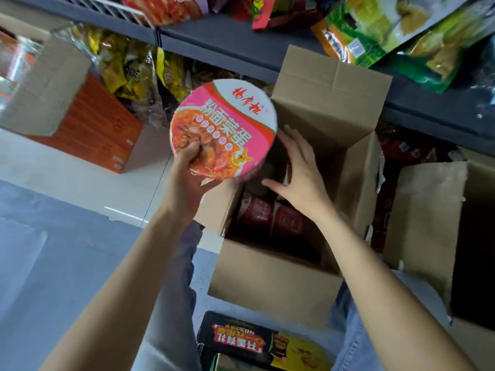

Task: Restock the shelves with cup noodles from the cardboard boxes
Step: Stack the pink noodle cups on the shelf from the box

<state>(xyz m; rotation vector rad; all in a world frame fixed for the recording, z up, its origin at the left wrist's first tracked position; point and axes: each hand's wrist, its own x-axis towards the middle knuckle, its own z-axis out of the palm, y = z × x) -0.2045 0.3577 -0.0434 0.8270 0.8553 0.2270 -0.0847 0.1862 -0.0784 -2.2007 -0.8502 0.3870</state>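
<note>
A pink and white cup noodle bowl (225, 129) with a red noodle picture on its lid is held up by my left hand (187, 180), thumb on the lid and fingers under the rim. It hovers over the left side of an open cardboard box (273, 274) on the floor. My right hand (297, 167) reaches over the box opening with fingers spread and straight, holding nothing, just right of the bowl. Dark red cup noodles (270, 218) lie deep inside the box.
Dark grey shelves (214, 41) run across the top, loaded with snack bags (380, 30). An orange carton (88, 121) stands at the left, another open cardboard box (439, 226) at the right, and a black printed carton (241, 341) lies near my knees.
</note>
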